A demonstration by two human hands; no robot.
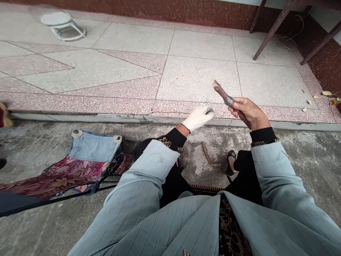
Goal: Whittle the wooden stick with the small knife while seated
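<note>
Pinstriped sleeves [145,174] extend forward; the wire-wound stick [221,91] slants up-left from the right hand [252,113], fingers clamped around it; left hand [198,118], gloved, curls nearby, finger closure unclear; step edge [133,118] beneath the fingers, open tiles [199,78] beyond them

Your right hand [249,112] hides part of the stick [220,91]. You cannot make out whether your gloved left hand [199,116] holds anything. The stool [56,18] is blurred; the floral folding chair [61,179] runs off the left edge, the table [314,3] off the top.
</note>
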